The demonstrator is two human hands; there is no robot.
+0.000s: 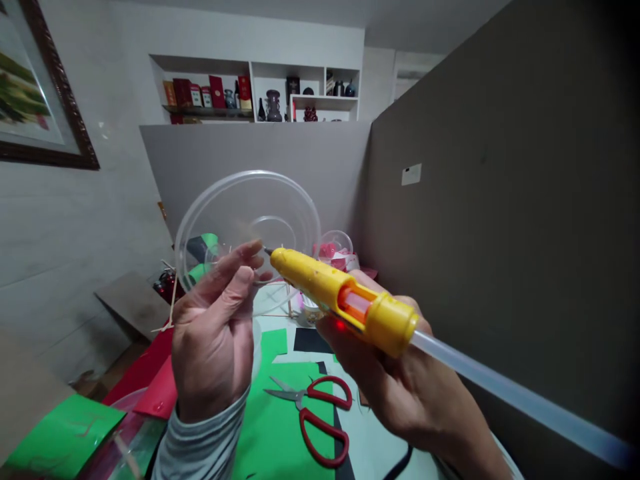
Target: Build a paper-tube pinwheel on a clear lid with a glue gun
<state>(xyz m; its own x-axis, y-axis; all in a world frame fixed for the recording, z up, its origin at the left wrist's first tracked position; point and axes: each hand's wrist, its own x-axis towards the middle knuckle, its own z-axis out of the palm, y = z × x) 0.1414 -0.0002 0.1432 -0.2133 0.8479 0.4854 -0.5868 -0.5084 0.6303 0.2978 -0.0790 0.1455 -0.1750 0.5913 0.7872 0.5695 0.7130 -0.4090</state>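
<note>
My right hand [400,373] is wrapped round a yellow hot glue gun [320,283], whose dark nozzle points left and away from me. A long translucent glue stick [500,383] sticks out of its back end, and a red light glows on its side. In my left hand [220,327] a clear round plastic lid [295,183] is pinched and held up on edge. The nozzle tip is close to the lid near my left fingertips; whether it touches cannot be told. Below, red-handled scissors [303,398] lie spread on green paper [280,440].
Black paper [311,340] and smaller green pieces lie on the pale table. Rolled green paper [65,437] and red paper [157,393] stand at the lower left. A clear tub with pink things [336,250] sits at the back. Grey partitions [480,220] stand behind and right.
</note>
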